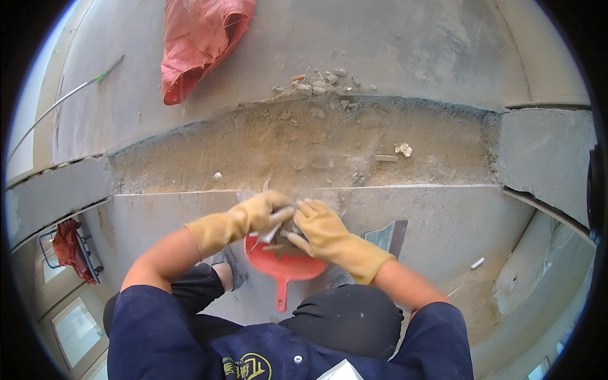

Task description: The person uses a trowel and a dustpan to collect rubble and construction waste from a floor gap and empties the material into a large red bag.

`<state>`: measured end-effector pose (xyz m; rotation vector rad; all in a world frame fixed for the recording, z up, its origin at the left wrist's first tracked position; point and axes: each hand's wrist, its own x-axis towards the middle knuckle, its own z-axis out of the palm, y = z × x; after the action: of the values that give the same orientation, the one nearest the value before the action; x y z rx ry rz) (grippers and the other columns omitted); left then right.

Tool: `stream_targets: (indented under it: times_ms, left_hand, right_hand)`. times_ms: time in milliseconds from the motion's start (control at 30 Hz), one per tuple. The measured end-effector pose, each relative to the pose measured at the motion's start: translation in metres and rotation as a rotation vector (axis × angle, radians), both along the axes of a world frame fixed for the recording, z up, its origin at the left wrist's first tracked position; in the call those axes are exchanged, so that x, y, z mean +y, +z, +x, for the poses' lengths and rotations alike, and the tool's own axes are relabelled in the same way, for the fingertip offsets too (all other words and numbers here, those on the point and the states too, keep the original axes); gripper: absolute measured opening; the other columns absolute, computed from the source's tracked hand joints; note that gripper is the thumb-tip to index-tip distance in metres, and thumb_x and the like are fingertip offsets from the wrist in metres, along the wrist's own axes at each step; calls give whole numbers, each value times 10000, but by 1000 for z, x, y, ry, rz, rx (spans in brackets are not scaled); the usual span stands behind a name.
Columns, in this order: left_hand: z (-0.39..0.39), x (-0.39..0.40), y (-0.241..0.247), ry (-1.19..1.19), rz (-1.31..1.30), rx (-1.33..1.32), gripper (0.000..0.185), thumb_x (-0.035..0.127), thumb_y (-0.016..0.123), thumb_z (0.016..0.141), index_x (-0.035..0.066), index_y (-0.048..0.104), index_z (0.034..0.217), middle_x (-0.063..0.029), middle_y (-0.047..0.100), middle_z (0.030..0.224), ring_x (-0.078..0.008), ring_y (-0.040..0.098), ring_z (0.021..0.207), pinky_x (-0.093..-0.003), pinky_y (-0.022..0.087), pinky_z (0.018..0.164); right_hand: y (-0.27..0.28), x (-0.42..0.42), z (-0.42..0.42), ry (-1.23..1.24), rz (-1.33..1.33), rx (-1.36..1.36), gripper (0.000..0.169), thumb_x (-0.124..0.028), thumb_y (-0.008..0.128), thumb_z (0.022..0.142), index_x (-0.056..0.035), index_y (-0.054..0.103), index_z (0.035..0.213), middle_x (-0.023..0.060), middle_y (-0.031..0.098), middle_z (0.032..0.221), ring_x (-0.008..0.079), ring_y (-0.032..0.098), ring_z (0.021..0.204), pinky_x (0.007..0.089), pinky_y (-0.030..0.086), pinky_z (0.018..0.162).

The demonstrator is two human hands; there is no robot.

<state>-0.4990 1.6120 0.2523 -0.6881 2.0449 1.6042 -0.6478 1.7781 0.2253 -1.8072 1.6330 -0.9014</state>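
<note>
A red plastic dustpan [304, 269] lies on the grey floor between my feet, its handle towards me. Debris [285, 246] is heaped in its front part. My left hand [263, 209], in a yellow rubber glove, is above the pan's left front, blurred, with fingers curled; whether it holds anything is unclear. My right hand [318, 225], gloved alike, reaches over the right front of the heap, fingers bent around some debris. The two hands nearly meet. Beyond them runs a shallow, dusty recess [266, 152] in the floor.
Broken rubble [318, 88] lies along the recess's far edge. A red woven sack [204, 42] is beyond it. A long-handled tool [71, 92] stands at left. Near my right forearm lies a flat blade-like piece [387, 236]. A red bundle on a cart [71, 251] is far left.
</note>
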Motion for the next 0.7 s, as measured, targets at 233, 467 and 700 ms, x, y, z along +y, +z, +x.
stream_targets:
  times_ms: [233,467,700]
  left_hand:
    - [55,35,4,-316,-261,378,271,118,623,861,1,595,1104,-198,651,964,-435,611,917,-507,490,812]
    - [70,55,12,-443,-160,359,190,136,610,874,9,580,1011,-191,636,926,-431,605,906,-505,486,790]
    - [50,32,60,-585,-288,344,260,150,633,867,24,592,1091,-195,656,999,-420,602,1004,-489,485,871]
  right_hand:
    - [18,80,-9,-552,545,-170,599,-372,738,862,49,588,1261,255,617,1260,361,653,1111,402,521,933]
    - [-34,89,26,-290,1378,-1152,501,-314,771,792,67,681,1105,210,720,1043,284,730,902,392,553,776]
    - [-18,68,30,-365,1176,-460,295,-151,722,760,25,713,996,147,731,871,242,718,799,367,540,770]
